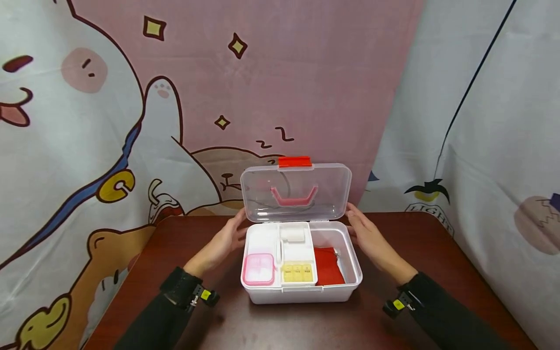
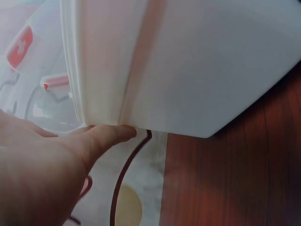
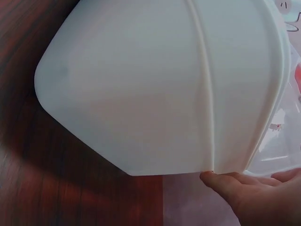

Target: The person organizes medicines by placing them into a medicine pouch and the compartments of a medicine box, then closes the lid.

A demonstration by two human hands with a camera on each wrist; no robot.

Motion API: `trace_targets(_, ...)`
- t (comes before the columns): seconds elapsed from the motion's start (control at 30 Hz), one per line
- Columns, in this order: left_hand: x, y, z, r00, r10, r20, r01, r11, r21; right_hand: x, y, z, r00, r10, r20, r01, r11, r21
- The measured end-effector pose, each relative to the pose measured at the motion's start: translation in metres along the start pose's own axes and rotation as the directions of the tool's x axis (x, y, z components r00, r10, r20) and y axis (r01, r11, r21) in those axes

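A white plastic medicine box [image 1: 302, 295] stands on the table with its clear lid [image 1: 262, 194] raised upright at the back. The lid carries a red latch [image 1: 295, 161] and a pink-red handle [image 1: 294, 200]. Inside lie a pink-edged pill case [image 1: 259, 269], a yellow compartmented pill box [image 1: 297, 272] and a red pouch [image 1: 328, 267]. My left hand [image 1: 223, 243] is at the box's rear left corner, its thumb against the outer wall in the left wrist view. At the rear right corner my right hand [image 1: 372, 240] touches the opposite wall, fingers extended toward the lid.
The brown wooden table [image 1: 218, 321] reaches back to a hanging cloth [image 1: 332, 87] printed with cartoon animals, close behind the lid. Wrist straps with small cameras sit on both dark sleeves [image 1: 442, 306].
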State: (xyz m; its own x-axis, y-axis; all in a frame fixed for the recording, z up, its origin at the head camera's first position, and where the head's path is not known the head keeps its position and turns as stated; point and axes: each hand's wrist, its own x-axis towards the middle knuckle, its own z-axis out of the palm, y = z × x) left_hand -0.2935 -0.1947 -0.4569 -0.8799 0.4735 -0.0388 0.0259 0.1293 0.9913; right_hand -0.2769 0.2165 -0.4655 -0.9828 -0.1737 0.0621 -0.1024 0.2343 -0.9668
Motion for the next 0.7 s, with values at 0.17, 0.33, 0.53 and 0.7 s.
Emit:
trace_targets(0.17,0.01,0.003,0.021,1.0,0.01,0.01,-0.01,1.0,-0.013,-0.012,0.005,-0.022,1.0,-0.01,-0.007,0.01,0.999,-0.038)
trace_targets(0.33,0.014,0.002,0.032,1.0,0.024,-0.01,-0.024,0.999,-0.026,-0.021,0.004,-0.034,1.0,-0.005,-0.023,0.004,1.0,-0.025)
trace_targets(0.53,0.018,0.001,0.035,0.994,0.082,-0.073,-0.086,0.995,-0.053,-0.017,0.0,-0.036,0.999,0.029,-0.043,-0.029,1.0,0.009)
trace_targets(0.7,0.02,0.005,0.037,0.992,0.091,-0.083,-0.095,0.995,-0.038,-0.01,-0.002,-0.035,0.998,0.024,-0.054,-0.02,0.997,0.069)
